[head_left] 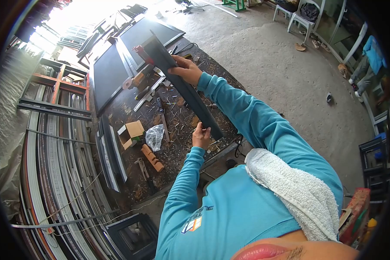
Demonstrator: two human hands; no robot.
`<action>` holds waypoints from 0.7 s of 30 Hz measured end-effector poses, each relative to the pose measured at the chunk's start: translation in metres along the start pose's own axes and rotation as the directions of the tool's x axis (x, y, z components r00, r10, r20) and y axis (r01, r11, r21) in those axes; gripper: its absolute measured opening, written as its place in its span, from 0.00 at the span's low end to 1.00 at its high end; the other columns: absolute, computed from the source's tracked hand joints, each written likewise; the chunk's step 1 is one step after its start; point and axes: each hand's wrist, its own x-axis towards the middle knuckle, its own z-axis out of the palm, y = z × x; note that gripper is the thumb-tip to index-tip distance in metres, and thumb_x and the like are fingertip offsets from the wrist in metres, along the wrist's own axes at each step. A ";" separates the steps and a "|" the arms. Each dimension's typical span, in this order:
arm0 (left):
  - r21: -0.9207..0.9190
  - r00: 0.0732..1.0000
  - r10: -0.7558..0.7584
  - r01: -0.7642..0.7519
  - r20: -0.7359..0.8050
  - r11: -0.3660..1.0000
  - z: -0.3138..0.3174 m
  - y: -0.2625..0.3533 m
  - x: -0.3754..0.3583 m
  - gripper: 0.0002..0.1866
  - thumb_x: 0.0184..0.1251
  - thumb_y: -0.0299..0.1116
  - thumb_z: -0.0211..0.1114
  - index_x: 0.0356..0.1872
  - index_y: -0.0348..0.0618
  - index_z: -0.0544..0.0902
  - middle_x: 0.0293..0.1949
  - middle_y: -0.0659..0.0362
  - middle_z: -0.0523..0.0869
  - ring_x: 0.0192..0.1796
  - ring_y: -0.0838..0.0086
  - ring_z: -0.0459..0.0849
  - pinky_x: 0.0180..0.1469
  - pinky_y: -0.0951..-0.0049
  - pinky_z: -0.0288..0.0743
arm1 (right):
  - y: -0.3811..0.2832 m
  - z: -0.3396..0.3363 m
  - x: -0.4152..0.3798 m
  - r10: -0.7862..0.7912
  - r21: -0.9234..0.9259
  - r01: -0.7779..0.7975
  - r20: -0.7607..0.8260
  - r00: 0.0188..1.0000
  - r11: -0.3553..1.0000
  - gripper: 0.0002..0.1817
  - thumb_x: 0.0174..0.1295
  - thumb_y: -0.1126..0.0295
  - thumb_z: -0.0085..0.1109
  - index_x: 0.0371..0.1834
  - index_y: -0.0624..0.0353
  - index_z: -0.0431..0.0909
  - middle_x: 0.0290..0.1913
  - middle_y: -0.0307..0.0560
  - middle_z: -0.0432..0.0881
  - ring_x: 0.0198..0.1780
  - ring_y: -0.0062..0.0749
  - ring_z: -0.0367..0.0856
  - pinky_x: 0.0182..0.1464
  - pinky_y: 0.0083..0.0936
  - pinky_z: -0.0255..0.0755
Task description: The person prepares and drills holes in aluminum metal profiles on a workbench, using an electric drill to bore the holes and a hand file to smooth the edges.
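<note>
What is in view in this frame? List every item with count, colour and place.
Metal profile: one, dark grey, held slanted over the workbench.
Workbench: one, dark, littered with screws and scraps.
Cardboard box: one, tan, open, on the bench.
Plastic bag: one, clear, beside the box.
Framed panels: several, dark, past the bench.
Stacked profiles: many, pale and brown, beside the bench.
Towel: one, white, on the shoulder.
Left hand: on the profile's near end.
Right hand: on its far part.

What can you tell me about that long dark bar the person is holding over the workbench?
The long dark bar looks like a flat metal profile, dark grey or black. It is held slanted above the cluttered workbench. The right hand grips it near the far end, the left hand near the close end. Something red sits at its far tip.
</note>
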 end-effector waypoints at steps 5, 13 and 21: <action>0.001 1.000 0.009 -0.009 -0.013 1.000 0.001 0.001 0.001 0.12 0.65 0.32 0.63 0.45 0.37 0.75 0.33 0.54 0.86 0.34 0.72 0.84 0.39 0.71 0.76 | 0.002 -0.004 0.003 0.014 0.013 -0.014 -0.008 1.000 1.000 0.27 0.61 0.73 0.60 0.66 0.61 0.69 0.55 0.42 0.78 0.54 0.22 0.75 0.57 0.21 0.70; 0.047 0.998 -0.063 0.063 -0.004 0.997 -0.001 0.013 0.006 0.11 0.64 0.32 0.63 0.44 0.39 0.76 0.31 0.53 0.86 0.35 0.65 0.87 0.38 0.68 0.77 | 0.019 -0.018 0.016 0.082 0.007 -0.082 -0.039 0.996 0.997 0.27 0.61 0.73 0.60 0.66 0.60 0.69 0.55 0.40 0.79 0.53 0.21 0.76 0.56 0.21 0.70; 0.020 0.996 -0.084 0.083 0.004 0.996 0.001 0.008 0.013 0.12 0.65 0.32 0.63 0.45 0.38 0.77 0.34 0.55 0.86 0.35 0.68 0.86 0.40 0.69 0.76 | 0.030 -0.025 0.025 0.138 0.080 -0.131 -0.086 0.987 0.988 0.29 0.57 0.71 0.64 0.64 0.60 0.72 0.54 0.44 0.81 0.53 0.25 0.77 0.57 0.22 0.69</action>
